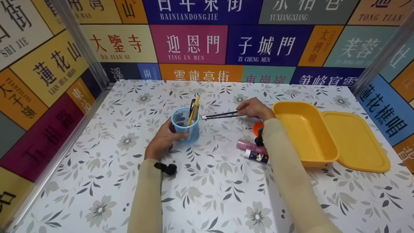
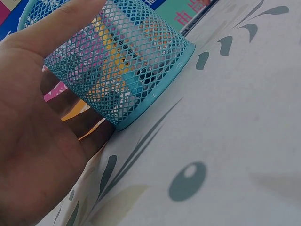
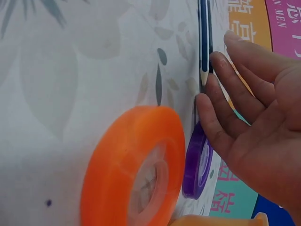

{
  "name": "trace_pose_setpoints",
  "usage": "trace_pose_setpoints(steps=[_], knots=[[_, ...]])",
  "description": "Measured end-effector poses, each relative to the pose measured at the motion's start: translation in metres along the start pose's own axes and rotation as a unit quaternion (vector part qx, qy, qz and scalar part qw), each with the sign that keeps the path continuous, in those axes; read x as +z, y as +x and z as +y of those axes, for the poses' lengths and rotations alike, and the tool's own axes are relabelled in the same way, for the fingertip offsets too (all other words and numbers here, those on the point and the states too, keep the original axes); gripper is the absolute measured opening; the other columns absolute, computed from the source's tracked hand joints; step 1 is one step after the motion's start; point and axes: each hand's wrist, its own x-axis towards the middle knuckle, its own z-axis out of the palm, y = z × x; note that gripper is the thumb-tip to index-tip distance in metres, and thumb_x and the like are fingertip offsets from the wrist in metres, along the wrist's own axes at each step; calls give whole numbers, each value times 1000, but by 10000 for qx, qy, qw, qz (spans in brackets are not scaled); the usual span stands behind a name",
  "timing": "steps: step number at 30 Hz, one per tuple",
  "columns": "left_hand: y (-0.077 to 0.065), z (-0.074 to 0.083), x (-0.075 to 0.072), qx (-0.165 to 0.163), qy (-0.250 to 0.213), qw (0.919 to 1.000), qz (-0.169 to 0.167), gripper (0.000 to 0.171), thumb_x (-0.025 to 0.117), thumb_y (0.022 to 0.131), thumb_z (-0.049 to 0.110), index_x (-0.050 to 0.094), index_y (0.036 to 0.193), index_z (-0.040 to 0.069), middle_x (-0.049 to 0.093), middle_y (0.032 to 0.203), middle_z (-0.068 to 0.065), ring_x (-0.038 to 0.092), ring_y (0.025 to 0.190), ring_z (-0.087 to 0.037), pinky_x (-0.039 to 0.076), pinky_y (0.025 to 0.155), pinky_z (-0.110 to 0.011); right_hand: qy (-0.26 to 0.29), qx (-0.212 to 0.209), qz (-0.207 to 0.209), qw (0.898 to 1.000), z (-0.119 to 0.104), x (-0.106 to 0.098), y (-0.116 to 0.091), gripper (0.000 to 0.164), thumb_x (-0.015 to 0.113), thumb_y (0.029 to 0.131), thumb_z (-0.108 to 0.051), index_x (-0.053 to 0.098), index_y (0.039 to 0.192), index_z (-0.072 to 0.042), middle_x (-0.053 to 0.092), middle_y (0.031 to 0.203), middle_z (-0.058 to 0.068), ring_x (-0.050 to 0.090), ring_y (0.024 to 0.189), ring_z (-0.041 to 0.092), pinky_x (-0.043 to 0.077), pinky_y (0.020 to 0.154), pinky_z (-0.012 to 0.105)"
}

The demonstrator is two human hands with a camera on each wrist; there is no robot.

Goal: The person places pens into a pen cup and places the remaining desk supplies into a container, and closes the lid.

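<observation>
A light-blue mesh pen cup [image 1: 189,137] stands tilted left of centre, and my left hand [image 1: 166,137] grips it with thumb and fingers round its side. Inside the cup are a thin yellow stick [image 1: 193,111], a dark item and a tan one; the mesh partly veils them in the left wrist view. To the right, my right hand [image 1: 254,108] pinches two dark pencils [image 1: 221,115] by their sharpened ends, their silvery ends pointing at the cup. In the right wrist view a blue-and-white striped pencil [image 3: 204,42] shows at the fingertips of the hand [image 3: 258,103].
An orange tape roll [image 3: 136,165] and a purple tape roll [image 3: 195,165] lie below my right hand. A pink tube [image 1: 247,146] and a glue stick [image 1: 256,156] lie by the right sleeve. Right of them are a yellow box [image 1: 299,127] and its lid [image 1: 359,142].
</observation>
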Motion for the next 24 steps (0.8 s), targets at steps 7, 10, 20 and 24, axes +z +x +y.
trace_pose_setpoints(steps=[7,10,20,24], knots=[[2,0,0,-194,58,9998,43,103,93,65,35,37,152,31,46,154,3,35,149,-21,21,128,-45,-320,144,82,9993,0,0,-2,34,71,92,-10,68,127,-11,65,126,10,55,106,23,49,106,38],[3,0,0,-211,96,9997,29,105,93,65,36,36,153,32,44,156,3,34,150,-21,20,128,-45,-363,213,114,9990,0,1,-2,35,72,90,-6,69,124,-10,68,115,8,56,100,21,51,103,34],[3,-1,0,-176,-9,9998,-19,104,93,65,35,37,152,33,45,155,5,33,150,-21,19,128,-47,-504,364,-178,9979,2,1,-2,27,72,90,-6,72,116,-13,64,111,7,52,101,25,49,103,37],[3,-1,0,-67,-38,10000,-27,104,93,66,34,36,153,31,44,156,3,33,150,-21,19,128,-47,-693,97,-336,9970,1,1,-4,25,69,92,-5,71,116,-9,64,106,7,52,97,24,49,98,36]])
